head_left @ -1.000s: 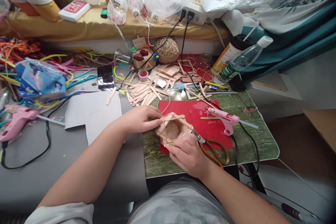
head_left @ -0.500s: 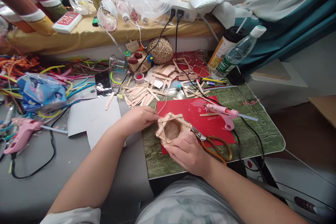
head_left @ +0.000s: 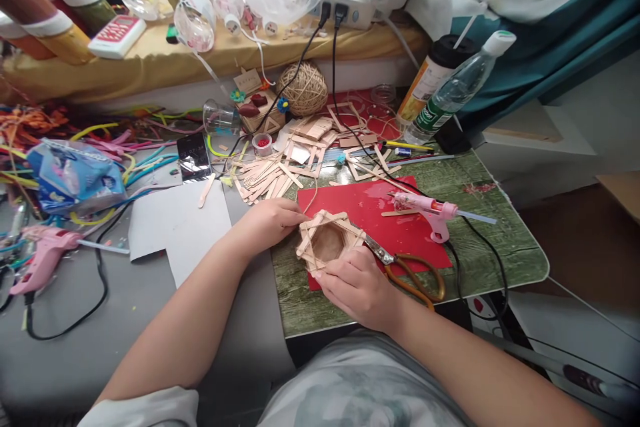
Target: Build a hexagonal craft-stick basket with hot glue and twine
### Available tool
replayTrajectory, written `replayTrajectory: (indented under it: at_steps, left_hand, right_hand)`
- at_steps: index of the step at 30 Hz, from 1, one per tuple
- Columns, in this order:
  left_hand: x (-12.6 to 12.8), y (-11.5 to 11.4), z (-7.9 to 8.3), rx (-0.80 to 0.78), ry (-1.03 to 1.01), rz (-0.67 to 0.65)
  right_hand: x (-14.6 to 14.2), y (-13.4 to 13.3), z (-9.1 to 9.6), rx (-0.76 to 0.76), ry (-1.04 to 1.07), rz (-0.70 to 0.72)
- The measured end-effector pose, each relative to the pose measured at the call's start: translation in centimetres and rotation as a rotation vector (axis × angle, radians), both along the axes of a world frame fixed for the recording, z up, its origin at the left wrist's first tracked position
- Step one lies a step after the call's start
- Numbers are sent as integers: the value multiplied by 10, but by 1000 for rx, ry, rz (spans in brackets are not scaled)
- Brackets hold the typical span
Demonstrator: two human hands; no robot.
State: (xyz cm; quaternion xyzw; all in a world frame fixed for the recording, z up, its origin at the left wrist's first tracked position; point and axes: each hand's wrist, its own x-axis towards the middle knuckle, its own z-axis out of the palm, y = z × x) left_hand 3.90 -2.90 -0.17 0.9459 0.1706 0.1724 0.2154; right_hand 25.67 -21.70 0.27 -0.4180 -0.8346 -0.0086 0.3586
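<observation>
From where I stand, the stick box (head_left: 311, 235) sits over the left part of the red card (head_left: 345, 197) on the tabletop (head_left: 310, 320), star-shaped rim up. The right hand (head_left: 363, 283) grips its near right rim. The left hand (head_left: 273, 223) has its fingers drawn together at the far left rim, beside some twine (head_left: 314, 195); I can't tell whether that grip clasps either. Scissors (head_left: 384, 256) crowd the right side, blades reaching to the box. Past them lie a glue gun (head_left: 425, 207) and a loose stick (head_left: 394, 214). A stick pile (head_left: 270, 177) blocks the far side, and a black cord (head_left: 334, 57) trails past it. A phone (head_left: 194, 157) lies leftward; a bottle (head_left: 455, 97) leans by a cup (head_left: 425, 90) far right.
</observation>
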Motion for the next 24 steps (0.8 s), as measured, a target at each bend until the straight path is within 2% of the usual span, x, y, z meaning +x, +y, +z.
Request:
replayTrajectory:
  at_steps: [15,24]
  left_hand:
    - [1,-2,8,125,-32,-33]
    - [2,1,-6,62,-102,-26]
  right_hand:
    - [1,-5,-8,-15,7,1]
    - [1,-7,-13,62,-10,-1]
